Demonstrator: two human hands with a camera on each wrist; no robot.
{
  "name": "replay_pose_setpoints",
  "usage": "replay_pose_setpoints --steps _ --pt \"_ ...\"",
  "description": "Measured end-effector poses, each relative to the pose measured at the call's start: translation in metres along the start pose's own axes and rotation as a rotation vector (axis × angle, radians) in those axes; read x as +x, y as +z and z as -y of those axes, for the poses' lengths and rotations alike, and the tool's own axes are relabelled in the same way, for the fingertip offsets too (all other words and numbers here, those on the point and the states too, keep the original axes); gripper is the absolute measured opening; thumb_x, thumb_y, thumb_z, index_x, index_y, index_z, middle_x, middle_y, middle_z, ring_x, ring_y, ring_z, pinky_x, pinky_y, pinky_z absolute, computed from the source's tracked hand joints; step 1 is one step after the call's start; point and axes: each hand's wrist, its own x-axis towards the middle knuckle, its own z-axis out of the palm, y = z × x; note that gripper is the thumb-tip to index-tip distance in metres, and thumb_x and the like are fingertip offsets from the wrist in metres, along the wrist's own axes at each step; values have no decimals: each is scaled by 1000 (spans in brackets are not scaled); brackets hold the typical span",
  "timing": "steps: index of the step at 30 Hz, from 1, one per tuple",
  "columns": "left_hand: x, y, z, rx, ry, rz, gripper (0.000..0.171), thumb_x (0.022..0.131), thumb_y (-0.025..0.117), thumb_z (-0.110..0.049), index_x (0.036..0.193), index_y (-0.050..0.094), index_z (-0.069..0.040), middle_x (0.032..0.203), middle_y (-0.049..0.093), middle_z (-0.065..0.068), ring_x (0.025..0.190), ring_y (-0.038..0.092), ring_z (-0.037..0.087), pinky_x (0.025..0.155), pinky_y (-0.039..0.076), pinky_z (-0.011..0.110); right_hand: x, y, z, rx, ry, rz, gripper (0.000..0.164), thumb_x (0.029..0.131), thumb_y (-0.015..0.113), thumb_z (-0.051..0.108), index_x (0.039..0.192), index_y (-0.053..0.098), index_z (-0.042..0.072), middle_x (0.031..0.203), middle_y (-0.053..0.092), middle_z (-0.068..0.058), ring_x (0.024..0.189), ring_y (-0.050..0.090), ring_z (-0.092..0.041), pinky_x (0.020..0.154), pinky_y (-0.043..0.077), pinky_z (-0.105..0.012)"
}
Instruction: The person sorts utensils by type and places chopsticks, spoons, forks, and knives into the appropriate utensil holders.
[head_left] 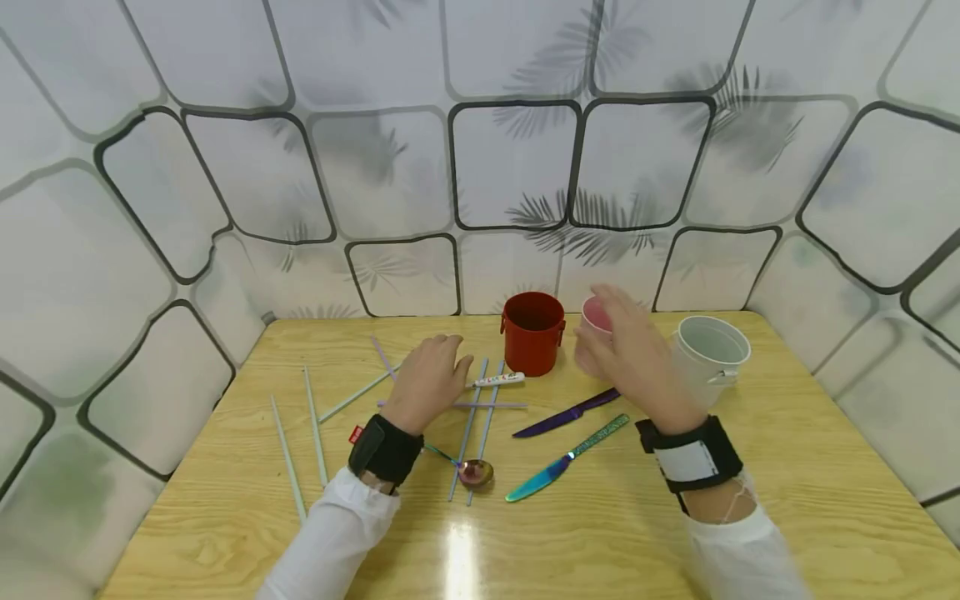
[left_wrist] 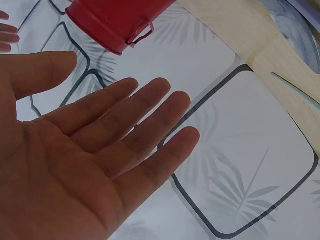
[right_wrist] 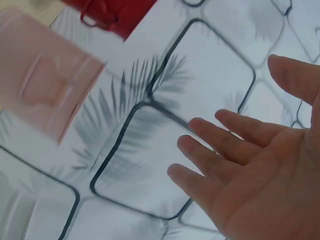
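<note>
My left hand [head_left: 423, 383] is over the left-middle of the table, above thin sticks and just left of a white marker [head_left: 501, 380]. In the left wrist view its fingers are extended and the palm holds nothing. My right hand [head_left: 637, 358], slightly blurred, hovers between a pink bucket [right_wrist: 45, 75] and a white bucket [head_left: 711, 367], partly hiding the pink one in the head view. Its fingers are spread with nothing in them. A red bucket [head_left: 532, 346] stands between the hands. Below lie a purple knife [head_left: 562, 417], an iridescent knife [head_left: 551, 477] and a spoon [head_left: 476, 474], its handle partly behind the left wrist.
Pale green sticks [head_left: 288, 458] lie at the left of the wooden table [head_left: 600, 542]. Bluish sticks [head_left: 468, 433] and a lilac stick [head_left: 506, 406] cross near the middle. A patterned curtain [head_left: 517, 167] surrounds the table's back and sides.
</note>
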Motion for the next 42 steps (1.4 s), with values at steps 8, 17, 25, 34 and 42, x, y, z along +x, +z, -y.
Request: replay_pose_setpoints --steps 8,17,25,34,42 --pt "-1 -1 -2 4 19 2 36 104 64 -19 127 66 8 117 70 25 104 69 39 89 59 47 -22 -45 -55 59 208 -17 82 108 54 38 163 9 -3 165 14 -33 152 13 -53 119 16 -70" --pt "-3 -2 -6 -5 24 36 34 104 63 -18 126 67 8 117 70 24 106 68 37 90 58 46 -49 -59 -120 122 382 -73 101 104 60 40 158 -6 -12 161 -3 -43 148 2 -61 117 11 -74" --pt "-5 -1 -11 -38 16 55 30 104 63 -16 121 70 7 113 72 22 100 71 35 84 60 45 -63 -44 -144 168 485 -16 104 96 70 50 158 14 -12 152 29 -46 137 32 -64 101 35 -77" --pt "-7 -2 -14 -35 28 41 29 103 65 -16 118 71 8 110 73 22 96 72 35 80 61 44 -67 -32 -151 227 551 -80 106 92 75 49 159 17 -8 156 29 -41 133 39 -63 98 42 -72" --pt "-7 0 -15 -39 30 58 28 103 65 -15 120 71 7 112 73 22 97 71 34 81 61 43 -70 -27 -157 241 551 -109 97 90 78 45 155 31 -10 147 44 -40 132 46 -56 102 42 -68"
